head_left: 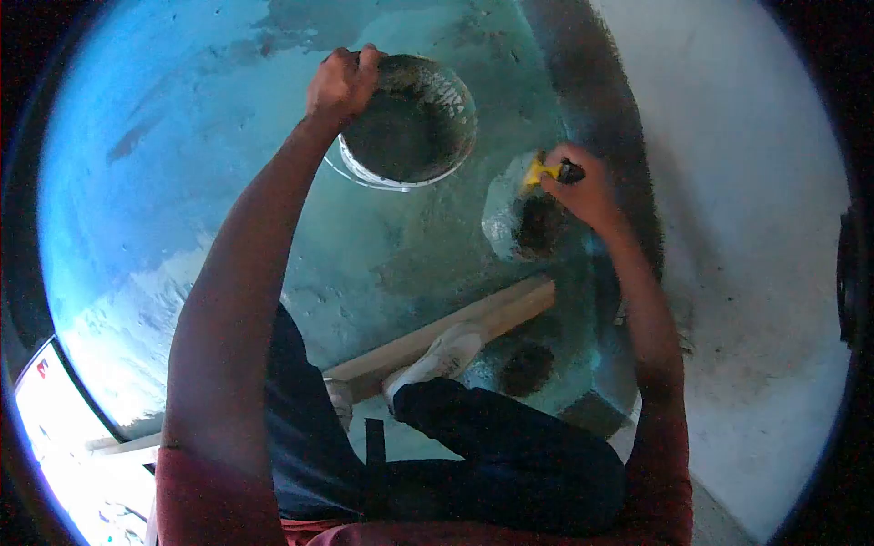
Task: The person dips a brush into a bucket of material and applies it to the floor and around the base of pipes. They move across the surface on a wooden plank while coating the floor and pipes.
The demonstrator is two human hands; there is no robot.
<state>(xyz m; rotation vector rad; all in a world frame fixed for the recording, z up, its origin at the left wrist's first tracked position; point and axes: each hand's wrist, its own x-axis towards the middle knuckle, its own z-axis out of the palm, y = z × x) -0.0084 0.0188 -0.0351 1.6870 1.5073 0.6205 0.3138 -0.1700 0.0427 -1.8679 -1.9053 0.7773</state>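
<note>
My left hand [344, 86] is closed over the far left rim of a white bucket [466, 114]. Dark grey slurry [396, 141] sits inside it and coats the inner wall; the bucket tilts toward me and its wire handle hangs on the near side. My right hand [583, 187] is wrapped round a yellow-and-black brush [539, 171], whose bristles I cannot make out clearly. Under the brush is a pale, glossy raised block [501, 214] with a dark wet patch [539, 226], close to the wall.
A wooden plank [519, 308] lies across the greenish floor [437, 237], with my white shoe [446, 357] against it. A dark coated band [596, 91] runs along the foot of the pale wall [728, 209]. Another dark patch [526, 368] shows beside my leg.
</note>
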